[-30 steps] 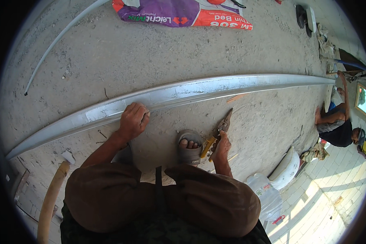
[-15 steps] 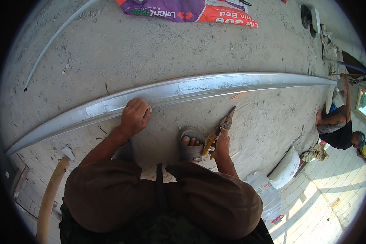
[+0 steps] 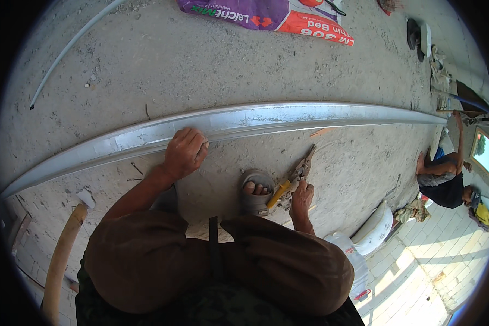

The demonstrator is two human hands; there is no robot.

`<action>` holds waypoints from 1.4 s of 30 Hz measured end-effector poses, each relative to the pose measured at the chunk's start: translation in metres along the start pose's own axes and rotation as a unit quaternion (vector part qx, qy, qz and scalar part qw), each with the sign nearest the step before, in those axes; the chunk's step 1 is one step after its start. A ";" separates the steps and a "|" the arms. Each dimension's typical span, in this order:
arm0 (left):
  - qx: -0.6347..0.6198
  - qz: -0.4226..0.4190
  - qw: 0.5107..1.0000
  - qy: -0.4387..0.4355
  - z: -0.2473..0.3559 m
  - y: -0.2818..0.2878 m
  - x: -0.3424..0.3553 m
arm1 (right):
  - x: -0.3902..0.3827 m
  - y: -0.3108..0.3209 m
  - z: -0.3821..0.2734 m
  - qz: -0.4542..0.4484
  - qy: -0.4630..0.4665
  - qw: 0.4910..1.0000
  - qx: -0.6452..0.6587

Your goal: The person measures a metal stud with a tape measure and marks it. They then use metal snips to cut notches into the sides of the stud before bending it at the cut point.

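Observation:
A long silvery metal channel (image 3: 277, 116) lies across the floor in front of me, its ends bent by the lens. My left hand (image 3: 186, 149) is closed at its near edge, knuckles up, with the fingertips hidden. In my right hand (image 3: 302, 196) is a pair of tin snips (image 3: 299, 173), its dark jaws pointing away toward the channel. One yellow handle shows to the left of that hand; the other is mostly covered by the fingers. The jaws are clear of the metal. My sandalled foot (image 3: 256, 191) is just left of the snips.
A purple and red bag (image 3: 266, 16) lies beyond the channel, and a pale pipe (image 3: 65, 51) at far left. Another person (image 3: 445, 179) squats at the channel's right end. A white sack (image 3: 374, 228) and clear plastic bag (image 3: 348, 250) lie right; a wooden handle (image 3: 64, 255) stands left.
My right hand has shifted slightly down and right on the snips. My left hand stays at the channel's edge. The whole view has shifted a little.

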State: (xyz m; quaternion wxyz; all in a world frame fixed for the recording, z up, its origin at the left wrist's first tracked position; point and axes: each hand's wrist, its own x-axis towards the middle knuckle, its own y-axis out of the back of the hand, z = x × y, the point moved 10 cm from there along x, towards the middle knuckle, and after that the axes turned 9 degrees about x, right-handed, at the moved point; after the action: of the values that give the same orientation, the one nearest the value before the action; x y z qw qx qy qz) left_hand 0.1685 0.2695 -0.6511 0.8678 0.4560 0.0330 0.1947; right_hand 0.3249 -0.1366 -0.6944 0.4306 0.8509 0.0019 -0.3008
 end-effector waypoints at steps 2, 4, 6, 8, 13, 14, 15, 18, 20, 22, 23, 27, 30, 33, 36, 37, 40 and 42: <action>0.002 -0.004 1.000 0.001 0.000 -0.001 -0.001 | -0.006 -0.006 -0.008 -0.015 0.028 0.999 -0.016; -0.004 -0.004 1.000 -0.005 0.003 -0.002 0.001 | -0.026 -0.034 -0.039 -0.070 0.188 0.969 -0.145; 0.005 -0.002 1.000 -0.003 0.000 -0.001 0.001 | -0.039 -0.036 -0.060 -0.041 0.153 0.981 -0.113; 0.006 0.000 1.000 -0.005 0.002 0.000 0.001 | -0.034 -0.021 -0.058 -0.002 0.097 0.995 -0.034; 0.002 0.015 1.000 -0.004 0.004 0.004 0.002 | -0.027 -0.024 -0.048 -0.104 -0.024 0.980 0.167; 0.008 0.014 1.000 -0.003 0.003 0.004 0.001 | -0.034 -0.023 -0.059 -0.110 -0.026 0.979 0.170; 0.002 0.016 1.000 -0.005 0.004 0.004 0.002 | -0.036 -0.018 -0.064 -0.109 -0.045 0.976 0.182; 0.009 0.009 1.000 0.000 0.002 0.002 -0.001 | -0.040 -0.011 -0.074 -0.135 -0.069 0.969 0.195; 0.016 0.004 1.000 0.002 0.001 0.001 -0.001 | -0.040 0.008 -0.085 -0.151 -0.044 0.978 0.138; 0.011 0.014 1.000 -0.009 0.003 0.001 -0.001 | -0.034 0.024 -0.088 -0.164 -0.009 0.979 0.123; 0.018 0.012 1.000 -0.006 0.002 0.002 -0.001 | -0.033 0.033 -0.096 -0.164 0.014 0.985 0.047; 0.011 0.001 1.000 -0.005 0.002 0.002 -0.003 | -0.036 0.053 -0.134 -0.174 0.201 0.954 -0.136; -0.002 0.008 1.000 -0.013 0.008 0.000 0.005 | -0.039 0.043 -0.116 -0.193 0.152 0.960 -0.137; 0.010 0.008 1.000 0.000 0.000 0.003 -0.002 | -0.040 0.011 -0.097 -0.244 0.048 0.967 -0.060; 0.015 0.021 1.000 -0.001 0.001 0.001 -0.002 | -0.046 0.008 -0.090 -0.278 -0.041 0.960 0.012; 0.011 0.015 1.000 -0.004 0.002 0.000 0.000 | -0.049 0.005 -0.088 -0.299 -0.050 0.952 0.050; -0.002 0.012 1.000 -0.009 0.007 -0.001 0.004 | -0.060 0.009 -0.076 -0.303 -0.109 0.946 0.023; -0.001 0.017 1.000 -0.005 0.005 0.001 0.002 | -0.069 0.006 -0.072 -0.334 -0.142 0.931 0.028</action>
State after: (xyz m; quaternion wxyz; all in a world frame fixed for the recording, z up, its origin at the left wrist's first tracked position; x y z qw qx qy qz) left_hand 0.1711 0.2670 -0.6477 0.8649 0.4568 0.0203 0.2072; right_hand 0.3070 -0.0700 -0.6221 0.2769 0.7609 0.2166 -0.5454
